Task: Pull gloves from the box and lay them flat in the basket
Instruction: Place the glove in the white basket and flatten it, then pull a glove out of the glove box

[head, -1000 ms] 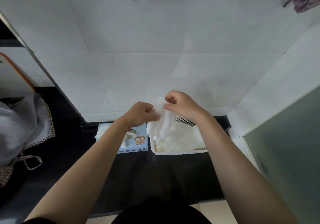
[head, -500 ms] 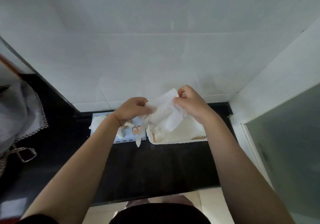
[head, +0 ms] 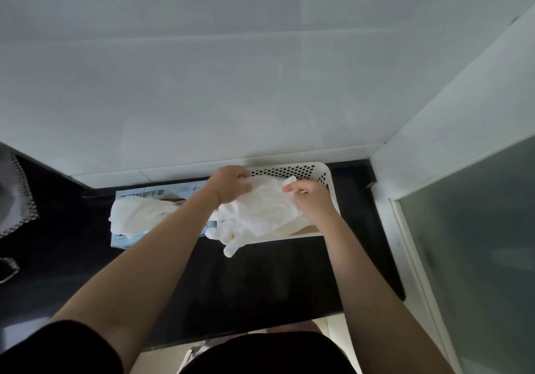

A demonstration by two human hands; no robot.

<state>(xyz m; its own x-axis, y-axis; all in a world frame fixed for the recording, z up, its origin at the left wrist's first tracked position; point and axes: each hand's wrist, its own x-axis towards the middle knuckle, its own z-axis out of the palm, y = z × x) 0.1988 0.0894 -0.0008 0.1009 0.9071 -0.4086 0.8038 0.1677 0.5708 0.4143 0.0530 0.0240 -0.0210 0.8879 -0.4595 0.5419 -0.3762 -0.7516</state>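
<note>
A white glove (head: 262,208) lies spread over the white perforated basket (head: 324,175) at the back of the dark counter. Its fingers (head: 231,247) hang over the basket's front edge. My left hand (head: 230,184) pinches the glove's far left end, and my right hand (head: 308,199) pinches its far right end. More pale gloves lie beneath it in the basket. Left of the basket, the light blue glove box (head: 139,195) lies flat, with a white glove (head: 136,217) trailing out of its top. My left forearm hides part of the box.
The black counter (head: 260,281) runs back to a white tiled wall. A white frame with frosted glass (head: 477,243) stands at the right. A grey cloth with patterned trim (head: 14,197) lies at the far left edge.
Both hands have come down with the glove from above the counter onto the basket, and the glove is now spread out flat. The camera has tilted lower.
</note>
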